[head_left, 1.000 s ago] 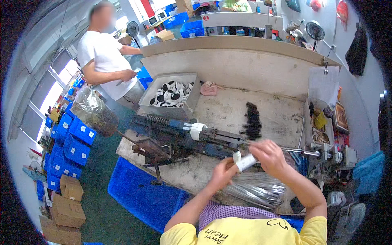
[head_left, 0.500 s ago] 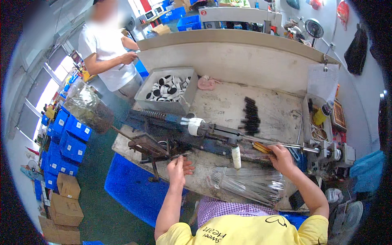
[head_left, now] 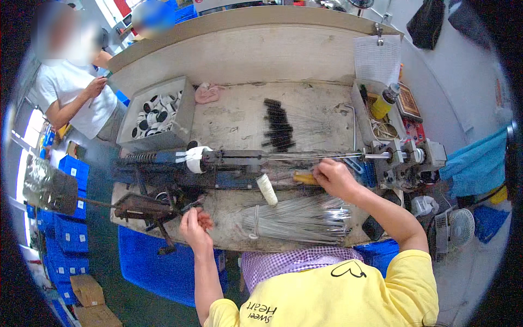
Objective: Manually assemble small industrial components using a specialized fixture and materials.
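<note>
My left hand (head_left: 196, 224) is at the bench's front left, thumb and forefinger pinched at the end of a dark metal fixture (head_left: 143, 208); what they hold is too small to make out. My right hand (head_left: 335, 179) is curled just below long thin metal wires (head_left: 313, 157) stretched to a chuck (head_left: 377, 156). Its fingertips meet a yellow-handled tool (head_left: 305, 178); whether they grip it is unclear. A white-wrapped roll (head_left: 267, 189) leans in front of a long dark machine bed (head_left: 234, 159). White material (head_left: 197, 158) is wrapped on the bed's left part.
A grey bin (head_left: 185, 114) of white-and-black round pieces stands back left. Black brushes (head_left: 278, 125) lie mid-bench. A bundle of thin wires (head_left: 297, 224) lies by the front edge. A tray (head_left: 376, 128) with a yellow bottle (head_left: 385, 102) is back right. Another person (head_left: 79, 95) stands at far left.
The view has turned, so the bench appears shifted left and upward. My right hand has moved slightly away from me, toward the stretched wires. My left hand stays pinched by the fixture.
</note>
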